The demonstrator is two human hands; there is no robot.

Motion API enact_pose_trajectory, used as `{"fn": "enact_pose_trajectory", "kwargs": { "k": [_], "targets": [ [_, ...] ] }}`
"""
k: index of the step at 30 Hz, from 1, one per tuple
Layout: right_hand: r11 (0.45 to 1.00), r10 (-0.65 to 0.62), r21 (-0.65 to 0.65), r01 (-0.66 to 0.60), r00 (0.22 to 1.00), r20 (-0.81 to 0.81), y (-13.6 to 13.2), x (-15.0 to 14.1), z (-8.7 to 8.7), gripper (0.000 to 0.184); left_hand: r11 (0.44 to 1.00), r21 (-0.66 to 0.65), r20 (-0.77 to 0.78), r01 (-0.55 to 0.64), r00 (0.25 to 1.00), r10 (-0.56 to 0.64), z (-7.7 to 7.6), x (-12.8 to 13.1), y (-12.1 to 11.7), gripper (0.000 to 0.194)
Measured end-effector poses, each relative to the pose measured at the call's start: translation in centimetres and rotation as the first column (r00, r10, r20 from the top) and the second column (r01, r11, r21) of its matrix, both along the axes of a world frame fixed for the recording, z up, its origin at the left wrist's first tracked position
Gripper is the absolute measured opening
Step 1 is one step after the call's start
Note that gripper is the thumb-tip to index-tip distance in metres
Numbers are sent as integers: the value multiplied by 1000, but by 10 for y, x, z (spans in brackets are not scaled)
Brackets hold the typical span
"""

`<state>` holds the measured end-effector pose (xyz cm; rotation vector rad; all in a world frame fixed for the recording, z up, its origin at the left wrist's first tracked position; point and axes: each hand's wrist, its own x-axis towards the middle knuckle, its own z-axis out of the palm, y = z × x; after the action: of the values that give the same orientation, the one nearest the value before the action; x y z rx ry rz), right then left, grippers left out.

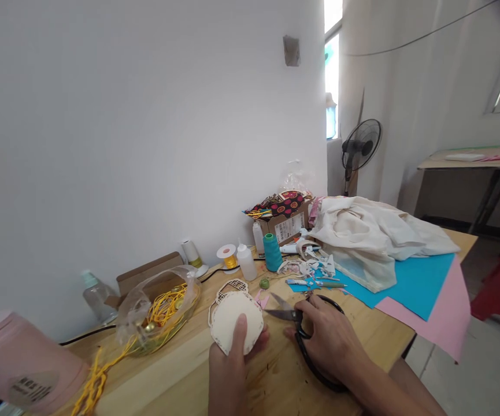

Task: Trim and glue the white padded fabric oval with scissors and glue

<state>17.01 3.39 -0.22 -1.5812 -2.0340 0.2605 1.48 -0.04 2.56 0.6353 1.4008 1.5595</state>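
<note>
Between the thumb and fingers of my left hand is a cream scalloped piece, flat, with small dark marks along its edge. My right hand grips a pair of scissors with black handles. Its blades are parted and point left, one tip close to the piece's right edge. Just behind the piece lies a thin cutout frame with a lattice pattern. Pink paper scraps and a small green ball rest beyond the blades.
White squeeze bottle, teal thread cone and yellow thread spool stand toward the wall. Paper scraps and blue paper lie right, under white cloth. A bag of yellow cords and pink container are left.
</note>
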Motion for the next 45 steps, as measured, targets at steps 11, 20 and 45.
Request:
{"fn": "enact_pose_trajectory", "kwargs": {
  "k": [11, 20, 45],
  "targets": [
    [993, 120, -7, -120, 993, -10, -6, -3, -2, 16, 1000, 14, 11, -13, 1000, 12, 0, 1, 3, 16],
    [999, 28, -42, -27, 1000, 4, -4, -4, -1, 16, 997, 28, 2, -71, 997, 71, -4, 3, 8, 20],
    [977, 120, 203, -63, 952, -282, -4, 0, 3, 26, 998, 47, 59, 28, 998, -31, -9, -3, 5, 43]
  ]
}}
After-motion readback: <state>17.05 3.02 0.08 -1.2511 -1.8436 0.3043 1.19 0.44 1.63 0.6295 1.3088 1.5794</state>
